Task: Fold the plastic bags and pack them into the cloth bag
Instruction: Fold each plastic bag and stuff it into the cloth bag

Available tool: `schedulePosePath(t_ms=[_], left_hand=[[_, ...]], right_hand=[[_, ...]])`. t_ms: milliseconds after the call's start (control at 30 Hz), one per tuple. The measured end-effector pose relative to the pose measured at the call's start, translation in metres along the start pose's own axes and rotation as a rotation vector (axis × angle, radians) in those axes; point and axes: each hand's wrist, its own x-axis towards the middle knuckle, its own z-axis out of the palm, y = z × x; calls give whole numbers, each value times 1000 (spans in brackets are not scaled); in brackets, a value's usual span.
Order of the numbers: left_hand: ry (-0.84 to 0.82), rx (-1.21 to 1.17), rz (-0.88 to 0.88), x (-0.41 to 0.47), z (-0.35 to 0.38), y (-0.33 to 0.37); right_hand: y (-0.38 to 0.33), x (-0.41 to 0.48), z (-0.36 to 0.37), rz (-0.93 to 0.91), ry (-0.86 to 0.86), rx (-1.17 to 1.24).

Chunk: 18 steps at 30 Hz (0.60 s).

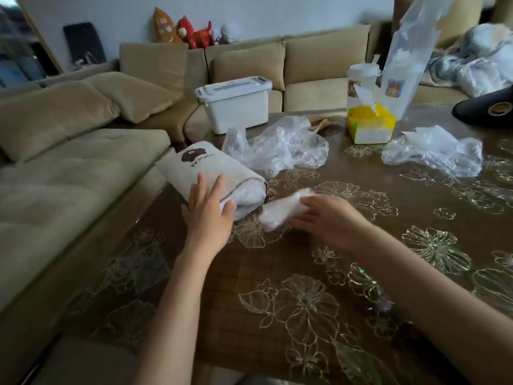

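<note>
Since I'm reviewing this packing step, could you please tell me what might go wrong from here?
The folded plastic bag in the right hand looks springy and could unfold before entering the cloth bag. The cloth bag lies by the table edge under the left hand; a firm push may slide it off. Its mouth already looks stuffed, so the bundle might catch there.

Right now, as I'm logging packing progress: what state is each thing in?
cloth bag: on its side, mouth open, plastic inside.
left hand: flat, pressing cloth bag.
right hand: grips folded plastic bag.
folded plastic bag: at the mouth, not yet inside.
middle crumpled bag: unfolded.
right crumpled bag: unfolded.
storage box: lid shut.
tissue box: open, tissue sticking up.
</note>
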Motion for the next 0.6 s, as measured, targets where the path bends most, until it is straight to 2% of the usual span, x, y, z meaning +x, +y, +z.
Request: schedulePosePath(t_ms=[67, 167, 267, 400, 533, 600], left_hand=[[46, -99, -11, -3, 0, -7], [72, -251, -6, 0, -3, -16], [72, -362, -30, 4, -6, -9], [76, -445, -22, 4, -14, 0], [80, -577, -42, 3, -31, 2], [81, -650, -26, 1, -43, -1]], right_hand=[[14, 4, 38, 41, -42, 60], [28, 6, 84, 17, -84, 22], [33, 7, 104, -81, 5, 12], [33, 14, 117, -440, 269, -462], [34, 21, 124, -861, 669, -980], [31, 26, 127, -955, 694, -1149]])
